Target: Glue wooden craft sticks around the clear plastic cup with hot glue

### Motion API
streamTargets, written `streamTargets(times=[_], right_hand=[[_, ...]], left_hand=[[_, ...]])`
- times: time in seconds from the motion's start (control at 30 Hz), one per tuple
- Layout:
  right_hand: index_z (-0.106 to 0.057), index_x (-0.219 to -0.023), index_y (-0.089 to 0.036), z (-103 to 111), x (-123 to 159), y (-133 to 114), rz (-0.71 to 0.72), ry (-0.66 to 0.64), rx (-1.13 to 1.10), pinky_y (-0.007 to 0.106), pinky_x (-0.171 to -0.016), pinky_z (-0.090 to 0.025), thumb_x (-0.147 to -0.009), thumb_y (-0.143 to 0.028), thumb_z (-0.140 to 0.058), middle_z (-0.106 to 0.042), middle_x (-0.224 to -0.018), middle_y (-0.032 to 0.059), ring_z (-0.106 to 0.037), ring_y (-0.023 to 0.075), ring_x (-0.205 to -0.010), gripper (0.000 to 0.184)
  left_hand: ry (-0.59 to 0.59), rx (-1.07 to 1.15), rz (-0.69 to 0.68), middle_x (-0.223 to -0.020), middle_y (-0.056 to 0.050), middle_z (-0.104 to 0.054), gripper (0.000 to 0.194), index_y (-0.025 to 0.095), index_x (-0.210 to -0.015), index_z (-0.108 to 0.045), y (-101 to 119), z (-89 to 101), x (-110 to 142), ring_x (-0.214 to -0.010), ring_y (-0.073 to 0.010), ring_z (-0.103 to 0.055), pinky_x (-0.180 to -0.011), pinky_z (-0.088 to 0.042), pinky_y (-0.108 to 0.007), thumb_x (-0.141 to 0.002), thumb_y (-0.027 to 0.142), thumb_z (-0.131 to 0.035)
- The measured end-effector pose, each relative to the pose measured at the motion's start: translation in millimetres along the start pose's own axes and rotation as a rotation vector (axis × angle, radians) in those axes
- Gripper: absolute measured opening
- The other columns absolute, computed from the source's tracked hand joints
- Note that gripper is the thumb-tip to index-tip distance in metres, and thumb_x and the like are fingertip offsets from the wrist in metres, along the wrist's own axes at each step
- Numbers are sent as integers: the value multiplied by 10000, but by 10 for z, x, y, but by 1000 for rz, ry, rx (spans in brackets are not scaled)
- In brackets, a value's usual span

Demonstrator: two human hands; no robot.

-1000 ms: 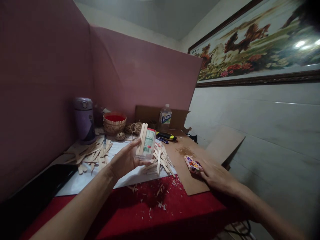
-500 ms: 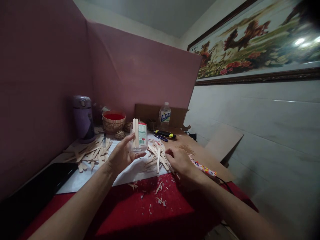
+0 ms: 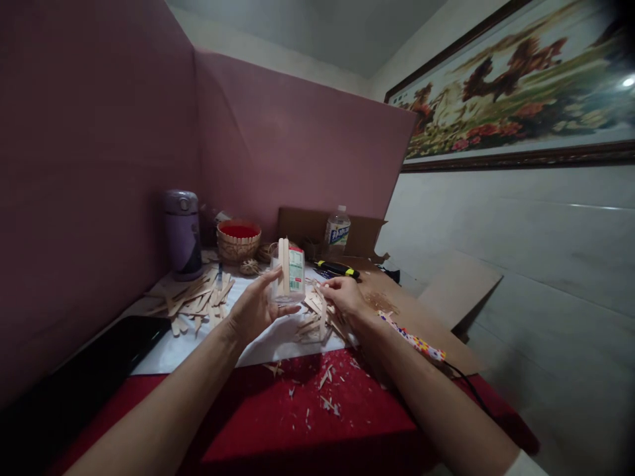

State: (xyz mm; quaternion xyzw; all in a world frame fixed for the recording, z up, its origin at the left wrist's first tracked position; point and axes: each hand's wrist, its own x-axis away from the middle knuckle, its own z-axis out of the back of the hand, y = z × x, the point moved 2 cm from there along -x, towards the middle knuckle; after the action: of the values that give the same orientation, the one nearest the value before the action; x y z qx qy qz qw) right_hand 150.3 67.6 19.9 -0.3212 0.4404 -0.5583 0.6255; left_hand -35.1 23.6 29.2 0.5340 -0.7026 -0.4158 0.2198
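Right hand [image 3: 344,297] now at sticks [image 3: 311,319], container [image 3: 296,296] held

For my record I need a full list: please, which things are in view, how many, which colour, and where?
Labelled clear plastic jar: 1, left hand
Flat wooden sticks on jar: 2, pale
Loose flat wooden sticks: many, pale, two piles
Paper-like sheet: 1, white, under piles
Metallic-topped flask: 1, purple, back left
Round stick-sided bowl: 1, pale, red inside, beside flask
Labelled plastic bottle: 1, clear, back
Slim tool: 1, black-yellow, before bottle
Corded patterned tool: 1, multicoloured, right
Flat board: 1, brown, beneath it
Glossy flat object: 1, black, left
Cloth: 1, red, front
Framed horse picture: 1, multicoloured, right wall
Hands: 2, left on jar, right at right pile
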Motion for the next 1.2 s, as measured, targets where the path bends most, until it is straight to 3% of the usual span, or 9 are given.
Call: streamTargets(times=[0.1,0.23,0.43,0.53,0.67,0.93,1.2], right_hand=[[-607,-680,-158,40,-9,-161,17,-88,-229,215,-384,-227,-651,-385,-668,-439,-450,-72,-327,62,-367,237],[-647,-791,-143,48,4,-254,63,-127,-438,196,-363,-179,-603,-417,-727,-586,-567,-28,-294,30,-365,341],[-703,-887,-133,50,67,-78,-43,-244,-903,145,-349,-196,-615,-258,-811,-606,-624,-35,-300,3,-391,319],[-706,-930,-134,116,127,-117,-67,-296,-1014,122,-349,-235,-628,-195,-814,-587,-651,-36,-349,11,-433,326],[-695,-938,-118,160,160,-197,-63,-348,-1059,123,-397,-329,-642,-131,-788,-597,-700,-6,-432,38,-514,310],[-630,-965,-158,205,109,-176,98,-254,-1043,193,-511,-419,-695,-121,-731,-657,-825,25,-472,64,-559,291],[-600,-928,-156,213,135,-216,185,-309,-1004,188,-470,-385,-686,-233,-802,-701,-779,37,-502,71,-535,325]], left_hand=[[-16,-1,-8,-1062,-120,-684,509,159,-1320,-496,-19,8,-6,-824,-219,-682,-632,-586,-308,-856,351,-582],[5,-5,4,-1058,-135,-681,526,142,-1336,-482,-43,7,-2,-807,-212,-675,-619,-574,-295,-863,353,-573],[1,8,36,-1201,-163,-635,512,144,-1322,-500,-112,-29,-4,-860,-221,-665,-602,-552,-279,-865,365,-563],[-1,30,72,-1147,-170,-659,526,123,-1323,-495,-156,-54,-5,-824,-219,-675,-603,-545,-284,-856,349,-582],[3,63,132,-1044,-143,-694,528,123,-1322,-483,-209,-50,-6,-772,-202,-682,-607,-540,-279,-859,358,-581],[-8,76,156,-1037,-144,-704,516,124,-1322,-468,-211,-76,2,-747,-202,-691,-588,-531,-273,-869,351,-564],[-46,89,211,-1010,-147,-704,558,107,-1337,-428,-243,-97,16,-757,-220,-701,-637,-544,-305,-862,366,-569]])
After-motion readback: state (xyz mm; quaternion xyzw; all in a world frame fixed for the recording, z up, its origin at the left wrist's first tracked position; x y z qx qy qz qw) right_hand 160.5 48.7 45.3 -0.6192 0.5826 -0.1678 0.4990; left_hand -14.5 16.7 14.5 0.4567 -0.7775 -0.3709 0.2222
